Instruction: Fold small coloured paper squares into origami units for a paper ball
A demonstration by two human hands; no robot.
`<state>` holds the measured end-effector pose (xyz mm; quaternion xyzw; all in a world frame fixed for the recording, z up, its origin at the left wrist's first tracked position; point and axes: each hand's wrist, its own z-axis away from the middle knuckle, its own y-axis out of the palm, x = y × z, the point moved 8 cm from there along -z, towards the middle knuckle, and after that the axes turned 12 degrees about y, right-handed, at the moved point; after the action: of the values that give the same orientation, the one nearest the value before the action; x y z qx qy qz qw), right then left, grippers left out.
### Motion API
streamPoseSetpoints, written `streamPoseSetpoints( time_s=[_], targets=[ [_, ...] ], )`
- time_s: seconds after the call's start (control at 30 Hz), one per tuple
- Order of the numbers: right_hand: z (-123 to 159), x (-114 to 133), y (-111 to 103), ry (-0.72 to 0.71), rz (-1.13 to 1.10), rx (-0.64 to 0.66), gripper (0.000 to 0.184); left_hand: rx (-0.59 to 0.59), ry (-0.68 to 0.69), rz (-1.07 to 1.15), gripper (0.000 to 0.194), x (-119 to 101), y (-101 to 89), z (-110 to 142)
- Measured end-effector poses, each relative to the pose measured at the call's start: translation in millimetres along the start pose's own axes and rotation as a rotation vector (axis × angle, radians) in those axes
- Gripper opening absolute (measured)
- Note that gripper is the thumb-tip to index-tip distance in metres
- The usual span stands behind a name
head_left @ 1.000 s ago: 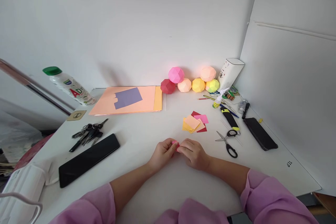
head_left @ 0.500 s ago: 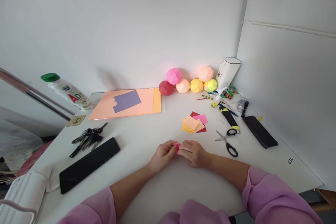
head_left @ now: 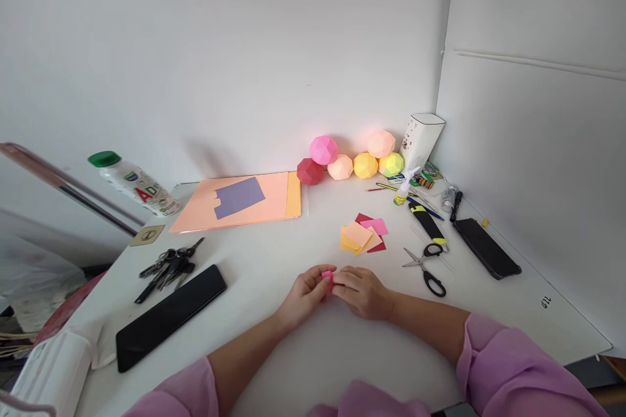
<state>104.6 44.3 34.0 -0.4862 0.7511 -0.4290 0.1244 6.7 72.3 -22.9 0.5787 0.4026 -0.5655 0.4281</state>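
Between both hands is a small piece of pink paper (head_left: 327, 279), rolled or folded; its exact shape is partly hidden by fingers. My left hand (head_left: 306, 295) pinches it from the left with thumb and forefinger. From the right, my right hand (head_left: 360, 292) closes its fingers on the other side of it. Beyond the hands lies a loose pile of small paper squares (head_left: 358, 234) in peach, yellow, pink and red. Black-handled scissors (head_left: 426, 265) rest partly opened to the right of my right hand.
Faceted paper balls (head_left: 341, 167) stand along the back wall. A glue bottle (head_left: 401, 192), a utility knife (head_left: 427, 223) and a phone (head_left: 486, 247) lie at right. On the left are peach sheets (head_left: 195, 208), keys (head_left: 171, 266), a black slab (head_left: 171, 318) and a white bottle (head_left: 139, 186).
The whole view has shifted slightly, with the scene lower in the picture. Both hands keep hold of the pink paper, with small finger movements around it.
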Motion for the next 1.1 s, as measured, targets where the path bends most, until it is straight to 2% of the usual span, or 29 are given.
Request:
streamPoseSetpoints(
  time_s=[0.3,0.5,0.7,0.97,1.1],
  targets=[
    [-0.4,-4.0,-2.6,0.036,-0.027,-0.037,0.019,-0.010,-0.002,0.051,0.049,-0.4,2.4,-1.7],
    [-2.6,-11.7,-3.6,0.121,-0.159,-0.027,0.017,0.012,0.001,0.085,0.051,3.5,4.9,-1.5],
    [-3.4,-20.8,-6.0,0.201,-0.306,-0.064,0.013,0.097,0.028,0.033,0.048,4.5,8.0,-1.2],
    [-2.5,-41.1,2.2,0.424,-0.492,-0.006,0.013,0.221,0.091,-0.074,0.044,-8.0,16.3,1.4],
    [-0.7,-50.3,11.1,0.575,-0.615,0.089,0.014,0.247,0.110,-0.094,0.044,-9.6,17.9,1.4]
  ],
)
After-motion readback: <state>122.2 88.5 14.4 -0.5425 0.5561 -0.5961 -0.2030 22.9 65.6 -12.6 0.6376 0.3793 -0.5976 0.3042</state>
